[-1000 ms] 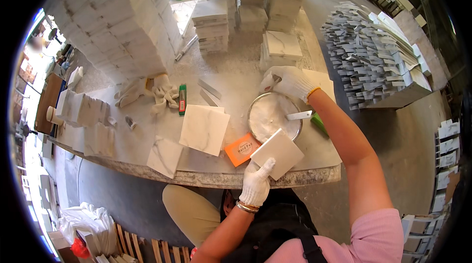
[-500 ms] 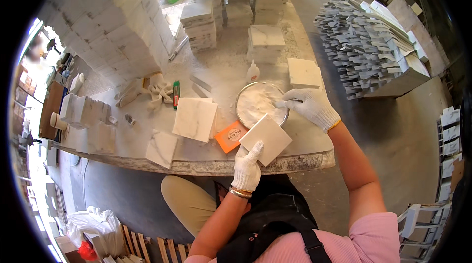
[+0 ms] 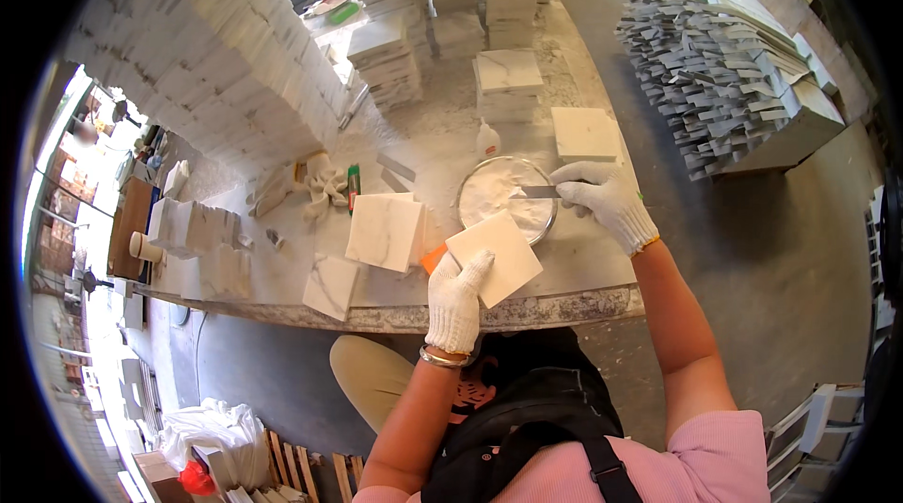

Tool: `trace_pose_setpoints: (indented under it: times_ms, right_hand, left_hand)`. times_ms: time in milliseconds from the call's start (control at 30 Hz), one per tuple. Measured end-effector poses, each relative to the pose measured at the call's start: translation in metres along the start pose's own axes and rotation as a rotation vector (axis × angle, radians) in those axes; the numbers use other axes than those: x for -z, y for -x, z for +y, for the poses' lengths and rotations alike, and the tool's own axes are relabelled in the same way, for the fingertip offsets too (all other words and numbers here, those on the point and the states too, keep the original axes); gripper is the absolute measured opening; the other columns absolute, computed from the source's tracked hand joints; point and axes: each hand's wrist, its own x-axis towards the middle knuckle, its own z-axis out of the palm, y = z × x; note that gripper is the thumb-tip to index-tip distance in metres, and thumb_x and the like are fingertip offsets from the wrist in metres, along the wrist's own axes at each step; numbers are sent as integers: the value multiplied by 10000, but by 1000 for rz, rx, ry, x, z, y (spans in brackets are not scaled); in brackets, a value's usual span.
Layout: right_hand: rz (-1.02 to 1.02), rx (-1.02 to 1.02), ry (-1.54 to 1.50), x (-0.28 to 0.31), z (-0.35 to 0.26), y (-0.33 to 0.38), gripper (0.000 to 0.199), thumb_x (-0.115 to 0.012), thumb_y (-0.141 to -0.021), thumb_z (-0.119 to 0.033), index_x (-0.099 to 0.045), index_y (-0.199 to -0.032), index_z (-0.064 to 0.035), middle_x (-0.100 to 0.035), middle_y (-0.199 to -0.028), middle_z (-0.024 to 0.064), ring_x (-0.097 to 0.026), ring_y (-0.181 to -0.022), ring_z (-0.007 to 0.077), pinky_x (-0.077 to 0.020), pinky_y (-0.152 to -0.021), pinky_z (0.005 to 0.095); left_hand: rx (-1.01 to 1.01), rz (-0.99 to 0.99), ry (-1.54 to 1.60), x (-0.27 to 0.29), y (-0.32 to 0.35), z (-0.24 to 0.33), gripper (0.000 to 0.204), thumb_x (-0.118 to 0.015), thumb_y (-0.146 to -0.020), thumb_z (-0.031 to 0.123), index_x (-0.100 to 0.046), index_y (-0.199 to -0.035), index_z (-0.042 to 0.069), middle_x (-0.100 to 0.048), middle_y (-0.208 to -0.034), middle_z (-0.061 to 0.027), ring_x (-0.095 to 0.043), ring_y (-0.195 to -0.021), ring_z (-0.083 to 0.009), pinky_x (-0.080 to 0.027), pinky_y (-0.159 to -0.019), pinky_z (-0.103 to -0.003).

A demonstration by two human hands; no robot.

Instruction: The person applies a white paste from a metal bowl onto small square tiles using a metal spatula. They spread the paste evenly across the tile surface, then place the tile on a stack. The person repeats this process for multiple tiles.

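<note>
My gloved left hand [image 3: 454, 303] grips a square white marble tile [image 3: 499, 256], thumb on its top face, over the near table edge. In my gloved right hand [image 3: 605, 197] is a putty knife [image 3: 539, 191]. Its flat metal blade points left over a round bowl [image 3: 459, 206], the tip at the white paste or powder [image 3: 491, 192] inside. The tile overlaps the bowl's near rim in view and mostly covers an orange hand pad [image 3: 433, 258]. A small white squeeze bottle [image 3: 487, 139] stands just beyond the bowl.
White tiles [image 3: 384, 232] lie left of my left hand, near a green-and-red box [image 3: 354, 187] and crumpled gloves [image 3: 324, 185]. Another tile stack [image 3: 583, 134] sits beyond my right hand. Tall tile stacks [image 3: 216, 61] rise at the back left. Stacked strips [image 3: 701, 79] stand on the right.
My left hand and the tile have shifted slightly left, covering more of the orange pad. The putty knife's blade now shows plainly over the bowl. The whole view has turned a little.
</note>
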Motion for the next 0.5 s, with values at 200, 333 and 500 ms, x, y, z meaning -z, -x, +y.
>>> trace_pose_setpoints:
  times_ms: [200,333,500]
  right_hand:
    - [103,494,238,-14,7,7,191,-674,-889,-142,-741,-1044,-53,-716,-841,94,-673,-745,193,-519,-676,302]
    - [226,576,464,-5,0,19,185,-682,-883,-85,-729,-1050,-20,-738,-947,120,-704,-831,220,-543,-747,304]
    - [381,675,606,3,21,25,181,-706,-850,-110,-738,-1027,-96,-695,-818,109,-677,-761,278,-524,-685,368]
  left_hand:
    - [-25,-9,-191,-7,-9,15,346,-664,-944,159,-627,-1212,-55,-689,-1069,-87,-659,-897,-135,-547,-787,-276]
    - [-103,1,-414,-11,-14,29,342,-671,-926,177,-641,-1183,-47,-708,-982,-108,-675,-844,-147,-548,-752,-287]
    - [-507,35,-1061,-17,-13,53,298,-668,-900,170,-658,-1162,29,-711,-974,-196,-709,-839,-312,-557,-723,-368]
